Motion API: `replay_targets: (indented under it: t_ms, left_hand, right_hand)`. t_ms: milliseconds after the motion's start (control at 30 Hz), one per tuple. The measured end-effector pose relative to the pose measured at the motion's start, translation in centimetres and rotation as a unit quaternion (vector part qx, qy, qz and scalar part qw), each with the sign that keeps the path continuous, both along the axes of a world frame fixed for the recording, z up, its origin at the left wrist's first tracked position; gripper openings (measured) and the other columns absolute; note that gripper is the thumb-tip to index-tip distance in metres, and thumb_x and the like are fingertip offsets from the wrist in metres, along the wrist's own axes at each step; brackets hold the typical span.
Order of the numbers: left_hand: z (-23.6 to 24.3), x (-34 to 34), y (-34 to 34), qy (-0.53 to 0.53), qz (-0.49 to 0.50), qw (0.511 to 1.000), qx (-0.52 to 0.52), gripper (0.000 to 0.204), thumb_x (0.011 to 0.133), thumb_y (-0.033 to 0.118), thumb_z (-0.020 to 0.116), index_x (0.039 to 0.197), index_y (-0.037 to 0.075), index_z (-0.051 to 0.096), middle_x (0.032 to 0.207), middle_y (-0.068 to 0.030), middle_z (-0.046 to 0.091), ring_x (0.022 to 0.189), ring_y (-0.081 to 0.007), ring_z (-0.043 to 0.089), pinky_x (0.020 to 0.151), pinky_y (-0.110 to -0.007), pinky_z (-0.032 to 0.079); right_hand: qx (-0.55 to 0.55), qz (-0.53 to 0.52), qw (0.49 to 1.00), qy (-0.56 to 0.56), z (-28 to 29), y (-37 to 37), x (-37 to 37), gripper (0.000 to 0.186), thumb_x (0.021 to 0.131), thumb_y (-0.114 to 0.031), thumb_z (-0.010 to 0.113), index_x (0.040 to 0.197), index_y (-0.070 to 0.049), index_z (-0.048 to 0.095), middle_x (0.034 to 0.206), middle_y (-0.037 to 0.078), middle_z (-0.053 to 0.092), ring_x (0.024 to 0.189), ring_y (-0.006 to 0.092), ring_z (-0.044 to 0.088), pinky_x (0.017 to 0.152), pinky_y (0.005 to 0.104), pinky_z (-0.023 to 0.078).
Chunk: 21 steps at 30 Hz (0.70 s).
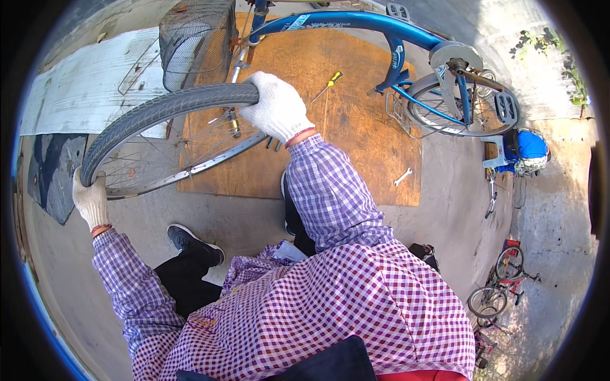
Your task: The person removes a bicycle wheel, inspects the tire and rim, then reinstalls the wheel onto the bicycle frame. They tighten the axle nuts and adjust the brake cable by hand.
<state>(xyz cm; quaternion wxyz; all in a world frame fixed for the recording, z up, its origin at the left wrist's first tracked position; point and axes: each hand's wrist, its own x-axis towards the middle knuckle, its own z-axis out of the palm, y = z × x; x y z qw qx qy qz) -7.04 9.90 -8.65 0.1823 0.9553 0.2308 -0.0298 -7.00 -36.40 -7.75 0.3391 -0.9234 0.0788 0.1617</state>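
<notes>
Left of centre, over the floor (140, 216), a spoked bicycle wheel (187, 173) is held tilted at two well-separated places on its tyre (171, 101). Left hand (91, 198): closed around the tyre at its lower left end. Right hand (277, 106): clamped over the same tyre at the opposite end, with the forearm reaching forward. Such wide spacing presumably shares the load and checks any twist; the knit gloves (270, 92) probably add friction against the rubber. Beyond the wheel are a slim fork (240, 63) and a wire basket (197, 47), near the front of a blue frame (343, 19). Whether hub and fork are joined cannot be told, as tyre and glove cover part of that region. Beneath, a brown board (356, 159) likely spares the parts from the floor. On it, a screwdriver (330, 82) and a wrench (403, 176) rest well apart, presumably set down within reach.
</notes>
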Motion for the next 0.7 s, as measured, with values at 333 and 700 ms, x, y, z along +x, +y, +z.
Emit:
replay_targets:
  t_ms: [333, 700]
  left_hand:
    - [1.0, 0.4, -2.8, 0.025, -0.022, 0.999, 0.001, 0.062, 0.086, 0.017, 0.074, 0.143, -0.004, 0.060, 0.125, -0.0188, 0.075, 0.112, -0.0289, 0.072, 0.103, -0.035, 0.051]
    - [1.6, -0.3, -2.1, 0.029, -0.010, 1.000, -0.003, 0.062, 0.086, 0.014, 0.075, 0.144, -0.002, 0.060, 0.126, -0.0172, 0.075, 0.113, -0.0284, 0.071, 0.103, -0.036, 0.051]
  right_hand:
    - [0.018, 0.007, 1.000, 0.022, 0.6, -3.2, 0.3, 0.031, 0.081, -0.019, 0.079, 0.109, -0.007, 0.074, 0.103, 0.017, 0.074, 0.102, 0.0364, 0.074, 0.093, 0.0490, 0.057]
    - [0.024, 0.011, 0.999, 0.035, 1.0, -3.0, 0.3, 0.027, 0.082, -0.016, 0.077, 0.107, -0.008, 0.072, 0.104, 0.018, 0.073, 0.105, 0.0381, 0.071, 0.097, 0.0518, 0.053]
